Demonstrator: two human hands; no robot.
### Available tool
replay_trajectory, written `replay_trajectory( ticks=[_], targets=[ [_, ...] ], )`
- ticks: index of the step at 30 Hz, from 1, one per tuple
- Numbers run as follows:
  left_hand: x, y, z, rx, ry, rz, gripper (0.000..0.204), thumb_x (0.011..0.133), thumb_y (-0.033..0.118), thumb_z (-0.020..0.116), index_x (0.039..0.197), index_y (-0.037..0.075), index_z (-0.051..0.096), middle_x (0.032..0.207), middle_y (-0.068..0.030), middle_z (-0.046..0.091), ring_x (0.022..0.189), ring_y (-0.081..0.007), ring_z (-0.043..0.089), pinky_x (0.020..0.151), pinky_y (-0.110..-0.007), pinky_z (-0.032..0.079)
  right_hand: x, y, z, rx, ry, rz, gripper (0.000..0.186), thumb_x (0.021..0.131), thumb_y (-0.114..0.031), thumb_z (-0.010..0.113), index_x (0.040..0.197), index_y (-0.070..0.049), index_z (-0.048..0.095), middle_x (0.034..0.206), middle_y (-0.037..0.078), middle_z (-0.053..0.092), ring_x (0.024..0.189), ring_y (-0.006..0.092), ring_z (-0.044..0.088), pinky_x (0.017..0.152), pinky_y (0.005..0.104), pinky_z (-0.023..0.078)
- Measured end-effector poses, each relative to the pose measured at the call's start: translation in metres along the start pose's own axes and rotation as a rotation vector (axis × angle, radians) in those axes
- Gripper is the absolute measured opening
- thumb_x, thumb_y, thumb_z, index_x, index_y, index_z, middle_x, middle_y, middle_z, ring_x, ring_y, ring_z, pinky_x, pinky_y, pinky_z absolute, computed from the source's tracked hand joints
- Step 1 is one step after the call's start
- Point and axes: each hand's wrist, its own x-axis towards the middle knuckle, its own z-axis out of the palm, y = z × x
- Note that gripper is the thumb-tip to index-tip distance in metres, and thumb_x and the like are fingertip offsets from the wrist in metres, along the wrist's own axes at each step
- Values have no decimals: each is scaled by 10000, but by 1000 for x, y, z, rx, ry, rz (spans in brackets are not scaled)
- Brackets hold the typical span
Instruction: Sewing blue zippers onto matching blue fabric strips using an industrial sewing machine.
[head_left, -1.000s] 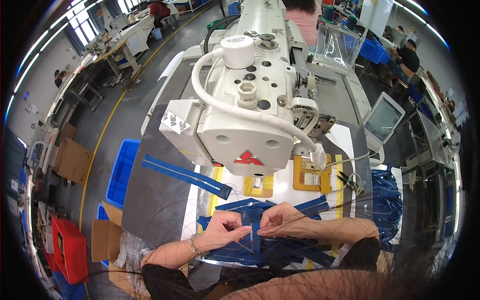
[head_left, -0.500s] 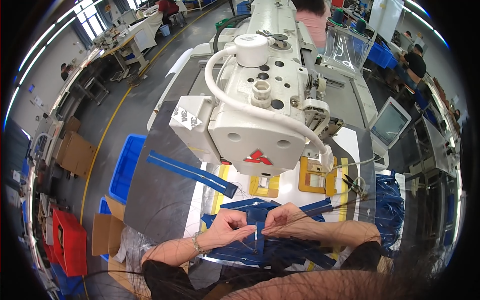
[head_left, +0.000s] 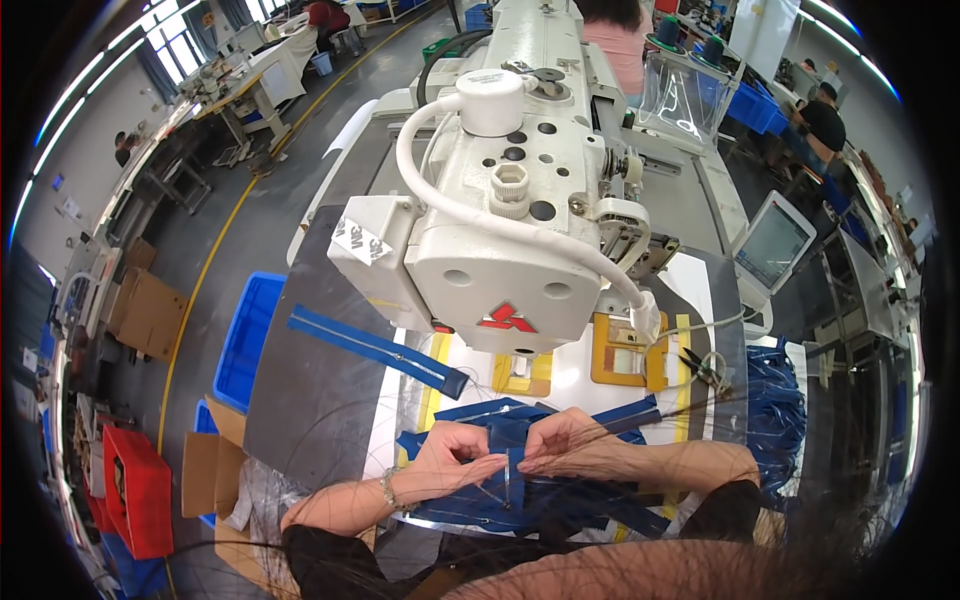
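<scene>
A blue zipper strip point(head_left: 509, 436) runs upright between my two hands. My left hand point(head_left: 455, 456) grips its left edge with thumb and fingers pinched together. From the other side my right hand point(head_left: 563, 442) pinches the same strip, fingertips close to the left ones. Some of the strip is hidden behind the fingers. Under and around both hands lies a loose pile of blue zipper strips point(head_left: 575, 506). Another zipper strip point(head_left: 375, 350) lies by itself on the table, left of the sewing machine point(head_left: 497, 260).
Orange-yellow clamp frames point(head_left: 655, 370) sit below the machine head, with dark thread snips point(head_left: 701, 368) to their right. A bundle of blue zippers point(head_left: 776, 415) hangs at the table's right, near a screen point(head_left: 778, 240). At left stand a blue bin point(head_left: 248, 345), cardboard box point(head_left: 205, 475) and red crate point(head_left: 140, 495).
The whole view has shifted slightly. Both hands stay pinched on the zipper strip, with only a small movement of the fingers.
</scene>
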Motion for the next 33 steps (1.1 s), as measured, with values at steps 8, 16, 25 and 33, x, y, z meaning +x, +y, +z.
replay_trajectory(
  ticks=[8,16,25,33],
  targets=[
    [-3,-3,-2,8,-3,-37,188,858,129,694,724,20,621,638,7,596,545,-9,537,460,-152,397,-1,-4,2,-30,0,34,95,849,-61,679,814,-6,609,718,-23,592,643,9,530,575,151,430],
    [-2,-4,-1,-14,1,13,191,859,121,690,724,8,616,621,1,592,528,-12,533,456,-156,407,1,2,1,-31,1,-6,123,856,-78,675,796,-24,582,694,-29,575,609,7,513,537,156,406],
    [0,-1,-1,-3,-6,-20,206,852,115,696,707,14,592,614,-2,585,528,-18,538,455,-160,404,0,-8,1,-37,22,61,169,891,-142,644,780,-53,553,625,-32,545,513,11,464,440,164,326],
    [5,-2,-4,-23,6,-41,205,935,159,570,770,38,567,648,11,570,535,-27,518,481,-174,408,1,-8,3,-69,14,67,256,934,-206,592,736,-69,506,596,-19,539,482,26,444,429,184,311]
  ],
)
